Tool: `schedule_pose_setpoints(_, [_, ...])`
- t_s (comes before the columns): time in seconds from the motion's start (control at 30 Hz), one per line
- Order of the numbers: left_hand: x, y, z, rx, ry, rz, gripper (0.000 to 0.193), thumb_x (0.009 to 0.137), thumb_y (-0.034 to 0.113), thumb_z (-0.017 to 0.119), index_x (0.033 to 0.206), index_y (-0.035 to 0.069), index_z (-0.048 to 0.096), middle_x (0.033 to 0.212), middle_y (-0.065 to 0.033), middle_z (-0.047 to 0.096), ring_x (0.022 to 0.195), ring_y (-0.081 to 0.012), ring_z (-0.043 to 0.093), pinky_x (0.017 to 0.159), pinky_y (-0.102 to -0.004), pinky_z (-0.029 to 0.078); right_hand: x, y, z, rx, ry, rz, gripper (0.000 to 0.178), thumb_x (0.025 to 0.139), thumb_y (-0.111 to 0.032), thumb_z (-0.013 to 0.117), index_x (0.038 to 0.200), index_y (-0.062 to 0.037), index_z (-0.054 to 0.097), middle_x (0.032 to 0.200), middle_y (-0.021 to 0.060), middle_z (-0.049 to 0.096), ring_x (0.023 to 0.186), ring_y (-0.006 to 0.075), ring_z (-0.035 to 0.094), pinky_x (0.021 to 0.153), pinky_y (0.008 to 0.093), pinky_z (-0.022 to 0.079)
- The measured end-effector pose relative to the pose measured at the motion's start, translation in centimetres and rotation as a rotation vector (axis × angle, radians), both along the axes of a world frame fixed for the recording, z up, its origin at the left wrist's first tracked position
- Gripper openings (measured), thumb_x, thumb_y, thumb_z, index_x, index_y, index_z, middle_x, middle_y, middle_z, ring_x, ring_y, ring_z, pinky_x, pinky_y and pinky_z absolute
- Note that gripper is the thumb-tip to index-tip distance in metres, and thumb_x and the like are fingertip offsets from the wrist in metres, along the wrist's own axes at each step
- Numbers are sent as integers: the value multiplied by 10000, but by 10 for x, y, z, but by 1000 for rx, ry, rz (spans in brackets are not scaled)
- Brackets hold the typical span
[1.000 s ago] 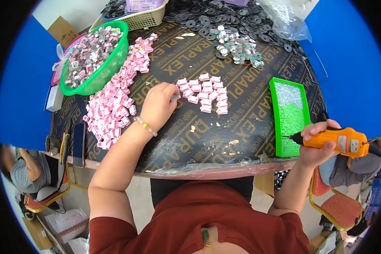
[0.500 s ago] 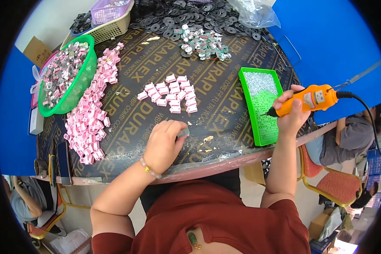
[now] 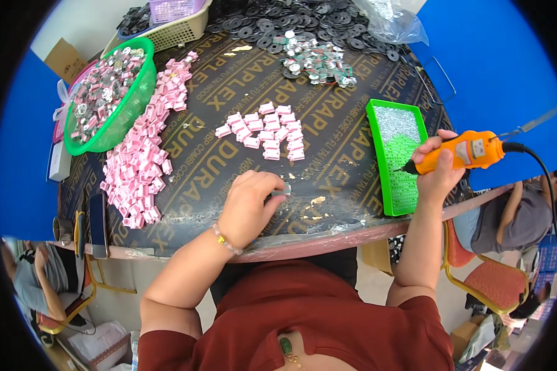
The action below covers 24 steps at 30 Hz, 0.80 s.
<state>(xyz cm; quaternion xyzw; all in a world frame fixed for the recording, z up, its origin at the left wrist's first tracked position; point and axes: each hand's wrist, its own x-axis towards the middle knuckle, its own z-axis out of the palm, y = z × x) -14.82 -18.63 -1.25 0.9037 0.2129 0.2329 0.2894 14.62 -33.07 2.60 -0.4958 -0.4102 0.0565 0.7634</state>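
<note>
My right hand point(image 3: 438, 176) is wrapped round an orange electric screwdriver point(image 3: 470, 150), hung from a cord at its rear. Its dark tip points left over the green tray point(image 3: 375, 145), which holds small silvery screws point(image 3: 396, 123). My left hand point(image 3: 249, 201) is low over the near part of the table, with thumb and fingers pinched on a small grey, partly see-through piece point(image 3: 283, 190). The fingers hide most of that piece. Just beyond this hand lies a group of small pink plastic housings point(image 3: 271, 126), set close together in rough rows.
A long heap of pink housings point(image 3: 136, 167) runs along the left, beside a green basket point(image 3: 147, 80) of mixed metal and pink parts. Small wired assemblies point(image 3: 315, 59) and black discs point(image 3: 303, 21) lie at the back. A dark phone-like slab point(image 3: 98, 226) rests at the front left edge.
The whole view has shifted, so the table and its things appear farther right and slightly higher. Both hands keep their grips, and the screwdriver tip remains over the tray.
</note>
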Motion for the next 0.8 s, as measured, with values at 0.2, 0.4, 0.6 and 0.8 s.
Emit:
schedule_pose_setpoints(0.2, [-2,1,-2,-46,-38,-10,194,704,53,727,872,54,629,916,-80,664,854,-278,598,773,-368,470,-17,-9,28,103,-21,-24,558,852,-477,620,1119,-13,464,743,114,567,549,154,533,514,278,457])
schedule_pose_setpoints(0.4, [0,3,-3,-21,-123,-28,187,706,55,726,873,54,644,898,-80,671,843,-273,610,773,-368,475,-67,8,45,194,-117,160,622,861,-579,542,1146,-39,423,723,108,570,516,166,537,478,304,481])
schedule_pose_setpoints(0.6, [-2,8,-10,-53,-118,-63,188,705,35,717,880,48,652,881,-91,669,829,-276,613,761,-370,486,-113,48,33,121,151,483,582,822,-426,687,1142,-13,431,744,131,598,575,184,575,533,294,499])
schedule_pose_setpoints(0.8, [-1,5,-6,-150,-77,9,204,696,27,716,888,40,651,872,-103,664,834,-288,610,767,-380,484,-135,77,15,89,168,679,510,835,-280,702,1159,8,435,812,131,603,646,144,563,594,249,476])
